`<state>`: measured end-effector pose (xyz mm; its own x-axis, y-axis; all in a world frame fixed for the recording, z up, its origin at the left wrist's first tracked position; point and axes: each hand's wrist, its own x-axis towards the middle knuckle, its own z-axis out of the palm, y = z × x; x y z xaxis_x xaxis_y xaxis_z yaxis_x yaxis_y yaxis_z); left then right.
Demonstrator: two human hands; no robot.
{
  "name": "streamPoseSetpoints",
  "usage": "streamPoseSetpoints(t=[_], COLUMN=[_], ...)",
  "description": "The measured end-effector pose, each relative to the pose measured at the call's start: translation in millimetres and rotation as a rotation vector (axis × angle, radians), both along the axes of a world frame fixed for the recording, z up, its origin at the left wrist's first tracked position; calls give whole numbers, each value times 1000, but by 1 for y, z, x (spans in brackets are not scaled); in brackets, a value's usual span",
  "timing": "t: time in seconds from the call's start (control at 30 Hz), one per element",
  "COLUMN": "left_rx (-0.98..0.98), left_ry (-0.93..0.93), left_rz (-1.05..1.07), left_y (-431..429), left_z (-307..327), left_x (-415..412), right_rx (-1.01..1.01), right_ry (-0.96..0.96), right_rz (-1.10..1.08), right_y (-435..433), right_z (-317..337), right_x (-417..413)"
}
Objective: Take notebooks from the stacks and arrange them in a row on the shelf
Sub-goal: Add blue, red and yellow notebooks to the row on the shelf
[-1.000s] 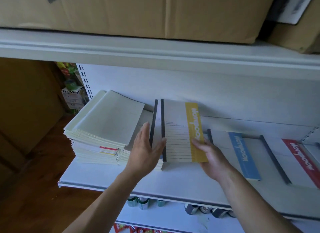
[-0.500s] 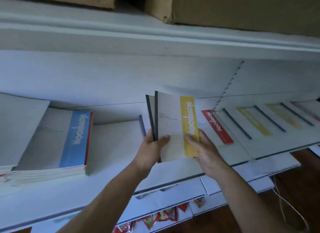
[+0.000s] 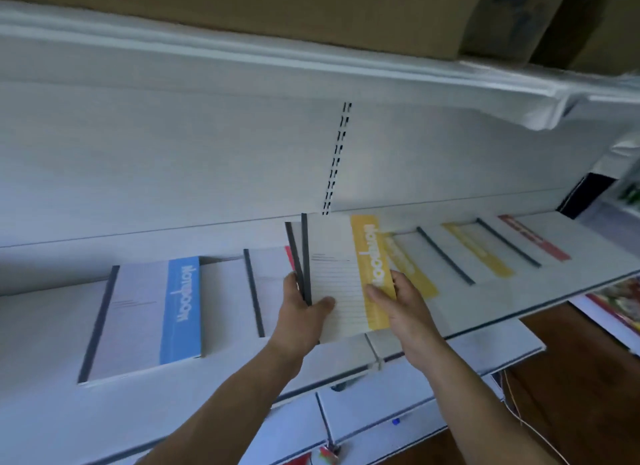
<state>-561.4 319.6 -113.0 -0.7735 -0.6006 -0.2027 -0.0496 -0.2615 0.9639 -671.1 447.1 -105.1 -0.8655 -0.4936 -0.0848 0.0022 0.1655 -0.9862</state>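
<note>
Blur: the whole view is smeared, and small cover print cannot be read.
Second notebook (image 3: 293,253): held behind the yellow notebook (image 3: 337,284); only its dark spine and a thin strip show.
Red-edged notebook (image 3: 268,284): lies on the shelf (image 3: 41,329), its right part hidden by the left hand (image 3: 301,315) and the 2 held notebooks.
Far end: the shelf's right end is too blurred to make out.
Shelf contents: a blue notebook (image 3: 145,315) lies flat at the left, then the red-edged one; to the right of the hands lie 2 yellow-banded ones (image 3: 412,274) (image 3: 474,251) and a red-banded one (image 3: 535,243), side by side.
Upper shelf: cardboard boxes (image 3: 242,11), cut off at the top.
Left hand: grasps both held notebooks at the spine side, thumb on the front cover.
Right hand (image 3: 401,308): grasps the yellow notebook's right edge, thumb on the yellow band.
Yellow notebook: held tilted above the shelf, between the red-edged notebook and the nearest yellow-banded one.
</note>
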Motion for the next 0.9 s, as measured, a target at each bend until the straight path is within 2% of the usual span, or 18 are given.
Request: streamPoseSetpoints(t=[0.1, 0.2, 0.37, 0.53, 0.63, 0.7, 0.8, 0.9], left_rx=[-36, -77, -511, -634, -604, -432, -176, -83], left_ry=[12, -64, -391, -553, -543, -384, -184, -102], left_rz=[17, -3, -3, -39, -20, 55, 134, 154], left_y=[43, 70, 76, 71, 69, 71, 79, 82], left_z=[-6, -13, -34, -29, -34, -35, -32, -29], left_x=[-55, -96, -143, -165, -172, -173, -174, -178], right_rx=[67, 159, 248, 283, 317, 308, 297, 273], right_ry=[66, 92, 151, 184, 161, 120, 157, 187], right_rz=[4, 11, 45, 111, 147, 164, 176, 182], right_y=[35, 61, 74, 67, 65, 65, 66, 67], right_z=[-1, -6, -10, -19, -26, -33, -40, -42], right_x=[-57, -103, -155, -183, -197, -203, -205, -205])
